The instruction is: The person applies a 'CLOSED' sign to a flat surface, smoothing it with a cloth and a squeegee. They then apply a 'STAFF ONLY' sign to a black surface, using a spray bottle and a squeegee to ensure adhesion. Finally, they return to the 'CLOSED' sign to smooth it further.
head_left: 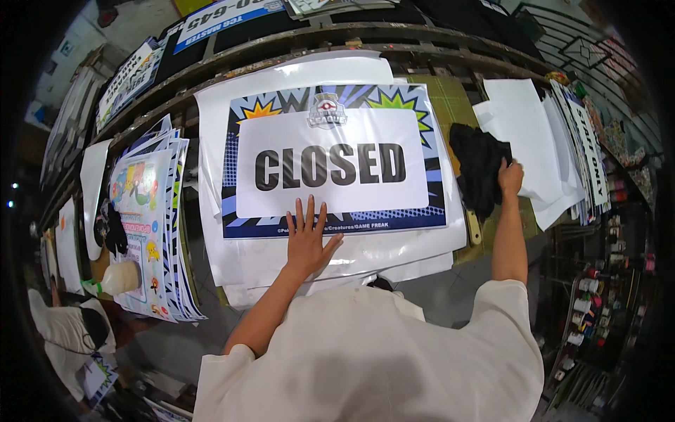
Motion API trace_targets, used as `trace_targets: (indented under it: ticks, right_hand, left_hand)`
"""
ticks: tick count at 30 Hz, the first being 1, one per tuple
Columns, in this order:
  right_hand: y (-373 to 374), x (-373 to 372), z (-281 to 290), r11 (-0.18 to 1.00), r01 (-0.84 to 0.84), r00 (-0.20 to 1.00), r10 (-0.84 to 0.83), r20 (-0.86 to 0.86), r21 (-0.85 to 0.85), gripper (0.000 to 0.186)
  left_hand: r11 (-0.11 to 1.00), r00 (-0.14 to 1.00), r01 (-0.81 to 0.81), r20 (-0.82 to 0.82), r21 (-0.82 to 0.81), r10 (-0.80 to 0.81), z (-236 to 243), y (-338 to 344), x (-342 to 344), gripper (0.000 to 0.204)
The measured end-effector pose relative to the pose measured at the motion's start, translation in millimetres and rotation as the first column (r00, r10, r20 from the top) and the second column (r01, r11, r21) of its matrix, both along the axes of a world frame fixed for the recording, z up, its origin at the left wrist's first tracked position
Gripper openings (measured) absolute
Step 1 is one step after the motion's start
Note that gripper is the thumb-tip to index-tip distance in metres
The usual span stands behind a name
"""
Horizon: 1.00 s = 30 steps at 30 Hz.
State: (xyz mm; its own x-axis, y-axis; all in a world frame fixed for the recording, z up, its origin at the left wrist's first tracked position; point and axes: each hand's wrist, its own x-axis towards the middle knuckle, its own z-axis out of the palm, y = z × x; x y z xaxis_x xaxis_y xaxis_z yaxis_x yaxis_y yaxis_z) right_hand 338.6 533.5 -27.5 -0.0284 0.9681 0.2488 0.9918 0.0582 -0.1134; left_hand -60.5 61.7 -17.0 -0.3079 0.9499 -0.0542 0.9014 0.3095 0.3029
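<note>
A printed sign (330,169) with large black letters on white and a blue, starburst-patterned border lies flat before me on a stack of white sheets (316,261). My left hand (308,243) rests on the sign's lower edge, fingers spread and palm down. To the right of the sign, my right hand (511,177) has its fingers closed on the edge of a crumpled black cloth (479,167). Under the cloth, the handle of a tool (474,228) sticks out; its kind is hidden.
A green cutting mat (450,98) lies beneath the sheets. White sheets (524,112) and stacked printed boards (587,155) stand at the right. On the left are a pile of colourful prints (144,183), a whitish bottle (121,278) and another black cloth (112,228). A co-worker (67,330) is at the lower left.
</note>
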Motion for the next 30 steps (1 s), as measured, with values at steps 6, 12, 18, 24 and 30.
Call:
trace_targets:
  ticks: [6, 12, 18, 24, 30]
  right_hand:
    - [-170, -36, 94, 0.957, -0.089, 0.941, -0.01, -0.337, -0.276, 0.053]
    - [-252, -23, 16, 0.988, -0.098, 0.995, 0.099, 0.0, -0.12, 0.04]
    - [-302, -1, 76, 0.97, 0.076, 0.996, -0.065, 0.055, -0.233, 0.036]
    - [-361, -56, 122, 0.984, 0.135, 0.954, -0.161, -0.255, -0.117, 0.036]
    - [-385, -79, 116, 0.991, -0.095, 0.937, 0.056, -0.343, -0.098, 0.052]
  left_hand:
    - [1.0, 1.0, 0.001, -0.016, 0.027, 0.0, 11, 15, 14, 0.084]
    - [0.986, 0.995, 0.088, -0.067, 0.144, -0.08, -1, 53, 0, 0.078]
    - [0.971, 0.999, 0.024, -0.039, 0.236, -0.015, 7, 59, -35, 0.072]
    - [0.844, 0.993, 0.088, 0.026, 0.529, -0.119, 38, 91, -56, 0.027]
    - [0.834, 0.945, 0.208, 0.115, 0.512, -0.306, 16, 76, -24, 0.021]
